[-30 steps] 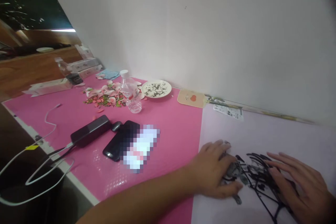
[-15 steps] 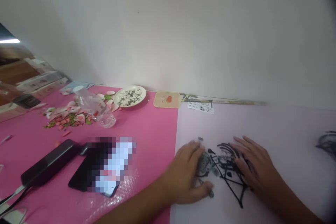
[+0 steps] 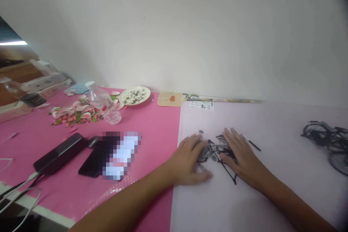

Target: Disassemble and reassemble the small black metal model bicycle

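Note:
Both my hands rest on a pile of small black and grey plastic model parts (image 3: 214, 150) lying on a pale lilac mat (image 3: 272, 188). My left hand (image 3: 187, 159) lies flat at the left of the pile, fingers stretched over a grey piece. My right hand (image 3: 240, 156) lies flat on the right side of the pile, fingers spread and pressing the black strips down. A thin black stick (image 3: 252, 144) lies just right of my right hand.
An assembled black model bicycle (image 3: 327, 141) stands at the far right. On the pink mat (image 3: 152, 127) lie a phone (image 3: 94, 159), a black power bank (image 3: 61, 152) with cables, a water bottle (image 3: 102, 101), pink-green scraps (image 3: 73, 114) and a plate (image 3: 135, 95). A wall runs behind.
The camera has swung right and pulled back, so the model bicycle shows fully. Both hands stay on the parts pile; my right hand has drawn closer to the left.

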A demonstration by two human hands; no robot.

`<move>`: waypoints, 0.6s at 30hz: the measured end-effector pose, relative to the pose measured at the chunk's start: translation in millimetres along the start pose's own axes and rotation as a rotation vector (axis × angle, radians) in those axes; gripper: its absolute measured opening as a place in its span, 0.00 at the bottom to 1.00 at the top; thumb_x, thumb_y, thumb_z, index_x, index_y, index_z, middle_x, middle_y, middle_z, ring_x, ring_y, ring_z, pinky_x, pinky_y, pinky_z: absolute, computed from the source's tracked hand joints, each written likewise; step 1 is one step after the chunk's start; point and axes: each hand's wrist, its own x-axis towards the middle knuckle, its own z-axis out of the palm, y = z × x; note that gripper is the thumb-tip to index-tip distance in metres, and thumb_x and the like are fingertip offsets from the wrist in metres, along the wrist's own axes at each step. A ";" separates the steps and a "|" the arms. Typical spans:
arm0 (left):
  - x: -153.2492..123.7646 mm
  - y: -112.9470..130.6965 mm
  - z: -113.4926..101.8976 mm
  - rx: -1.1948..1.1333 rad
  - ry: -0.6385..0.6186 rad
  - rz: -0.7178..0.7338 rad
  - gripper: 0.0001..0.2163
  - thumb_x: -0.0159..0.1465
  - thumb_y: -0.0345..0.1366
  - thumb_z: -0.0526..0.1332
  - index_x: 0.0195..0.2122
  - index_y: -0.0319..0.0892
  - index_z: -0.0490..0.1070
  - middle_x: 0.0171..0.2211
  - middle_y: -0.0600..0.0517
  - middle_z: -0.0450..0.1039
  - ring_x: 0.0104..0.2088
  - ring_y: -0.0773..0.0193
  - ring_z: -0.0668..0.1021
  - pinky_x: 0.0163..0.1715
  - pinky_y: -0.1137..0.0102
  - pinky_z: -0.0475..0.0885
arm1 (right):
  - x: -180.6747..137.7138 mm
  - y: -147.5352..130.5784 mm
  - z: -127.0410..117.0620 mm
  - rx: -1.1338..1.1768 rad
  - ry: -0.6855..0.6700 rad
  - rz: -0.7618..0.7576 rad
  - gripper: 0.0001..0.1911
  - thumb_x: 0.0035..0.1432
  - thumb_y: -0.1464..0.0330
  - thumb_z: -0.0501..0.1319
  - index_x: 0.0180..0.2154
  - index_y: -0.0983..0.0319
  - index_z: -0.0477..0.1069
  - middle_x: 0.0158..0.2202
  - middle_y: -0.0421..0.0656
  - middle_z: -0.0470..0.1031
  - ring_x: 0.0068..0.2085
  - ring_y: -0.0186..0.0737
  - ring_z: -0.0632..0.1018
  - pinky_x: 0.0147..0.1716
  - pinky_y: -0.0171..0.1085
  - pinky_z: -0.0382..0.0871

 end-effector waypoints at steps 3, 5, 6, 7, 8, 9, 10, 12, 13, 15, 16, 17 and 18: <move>-0.4 0.0 0.4 0.002 -0.004 -0.002 0.47 0.62 0.57 0.66 0.74 0.40 0.47 0.75 0.32 0.45 0.74 0.37 0.52 0.71 0.40 0.51 | -0.5 0.8 0.8 0.022 -0.045 0.011 0.42 0.74 0.51 0.51 0.77 0.56 0.33 0.77 0.50 0.44 0.75 0.60 0.50 0.71 0.63 0.53; -0.3 0.1 0.9 0.000 -0.006 0.003 0.47 0.63 0.57 0.66 0.74 0.40 0.47 0.75 0.32 0.46 0.75 0.37 0.52 0.71 0.39 0.51 | -1.2 -0.2 -0.8 0.041 -0.059 0.013 0.42 0.74 0.51 0.52 0.77 0.56 0.33 0.77 0.49 0.44 0.75 0.60 0.50 0.71 0.61 0.55; -0.3 0.3 1.1 0.001 -0.006 0.003 0.46 0.63 0.57 0.66 0.74 0.40 0.47 0.75 0.32 0.46 0.75 0.38 0.52 0.71 0.39 0.51 | -1.6 -0.9 -1.8 0.050 -0.062 0.011 0.43 0.74 0.51 0.52 0.77 0.56 0.33 0.77 0.49 0.44 0.75 0.60 0.51 0.71 0.61 0.56; -0.2 0.6 1.2 0.005 -0.007 0.002 0.46 0.63 0.57 0.66 0.74 0.40 0.47 0.75 0.32 0.46 0.75 0.38 0.52 0.71 0.39 0.51 | -2.0 -1.5 -2.8 0.060 -0.064 0.009 0.43 0.74 0.51 0.52 0.77 0.55 0.33 0.77 0.49 0.44 0.75 0.60 0.51 0.71 0.61 0.56; -0.2 0.8 1.1 0.009 -0.007 0.001 0.46 0.63 0.57 0.66 0.74 0.40 0.47 0.75 0.32 0.46 0.75 0.38 0.52 0.71 0.40 0.51 | -2.4 -2.1 -3.7 0.070 -0.068 0.005 0.43 0.74 0.51 0.52 0.77 0.55 0.33 0.77 0.49 0.44 0.75 0.59 0.51 0.71 0.60 0.56; -0.3 1.1 1.0 0.014 -0.009 0.001 0.47 0.63 0.57 0.66 0.75 0.40 0.47 0.75 0.33 0.46 0.75 0.38 0.52 0.71 0.40 0.50 | -2.7 -2.6 -4.5 0.081 -0.076 -0.001 0.43 0.73 0.50 0.53 0.77 0.55 0.33 0.77 0.48 0.43 0.75 0.59 0.51 0.71 0.60 0.56; -0.4 1.2 0.8 0.018 -0.013 0.002 0.47 0.63 0.57 0.66 0.75 0.40 0.47 0.75 0.33 0.46 0.75 0.38 0.52 0.71 0.40 0.50 | -3.0 -3.0 -5.3 0.093 -0.084 -0.007 0.43 0.73 0.50 0.53 0.77 0.55 0.34 0.77 0.48 0.43 0.75 0.59 0.50 0.71 0.60 0.55; -0.9 1.3 0.4 0.023 -0.023 0.005 0.47 0.62 0.57 0.66 0.75 0.41 0.46 0.75 0.34 0.45 0.75 0.38 0.52 0.71 0.40 0.50 | -3.2 -3.7 -6.4 0.119 -0.103 -0.014 0.44 0.72 0.49 0.54 0.77 0.54 0.35 0.77 0.47 0.42 0.75 0.59 0.50 0.72 0.60 0.54; -1.3 1.2 0.3 0.026 -0.030 0.006 0.48 0.62 0.58 0.66 0.75 0.41 0.46 0.75 0.34 0.45 0.75 0.38 0.52 0.72 0.41 0.50 | -3.2 -4.1 -6.8 0.131 -0.114 -0.014 0.44 0.72 0.49 0.55 0.77 0.54 0.36 0.77 0.47 0.42 0.75 0.59 0.50 0.72 0.60 0.54; -1.9 1.1 0.3 0.037 -0.039 0.002 0.47 0.63 0.57 0.65 0.75 0.42 0.46 0.75 0.34 0.45 0.75 0.38 0.52 0.72 0.41 0.50 | -3.0 -5.4 -7.4 0.146 -0.136 -0.003 0.46 0.70 0.47 0.57 0.77 0.55 0.38 0.77 0.47 0.42 0.75 0.59 0.50 0.72 0.60 0.54; -2.2 1.1 0.5 0.044 -0.042 -0.001 0.47 0.63 0.57 0.66 0.75 0.42 0.46 0.75 0.34 0.45 0.75 0.38 0.52 0.72 0.41 0.50 | -2.9 -6.3 -7.7 0.149 -0.147 0.005 0.46 0.69 0.46 0.58 0.77 0.55 0.40 0.77 0.47 0.43 0.75 0.59 0.50 0.72 0.60 0.54; -2.4 1.1 0.6 0.051 -0.043 -0.003 0.47 0.63 0.57 0.66 0.75 0.41 0.46 0.75 0.34 0.45 0.75 0.38 0.52 0.72 0.42 0.50 | -2.8 -7.3 -7.9 0.150 -0.153 0.016 0.47 0.69 0.45 0.58 0.76 0.56 0.41 0.77 0.48 0.43 0.75 0.59 0.50 0.72 0.61 0.54; -2.5 1.2 0.8 0.057 -0.043 -0.006 0.47 0.63 0.57 0.66 0.75 0.41 0.46 0.75 0.34 0.45 0.75 0.38 0.52 0.72 0.42 0.50 | -2.8 -8.5 -8.1 0.151 -0.153 0.025 0.46 0.68 0.45 0.58 0.76 0.56 0.44 0.77 0.48 0.43 0.75 0.59 0.50 0.72 0.61 0.53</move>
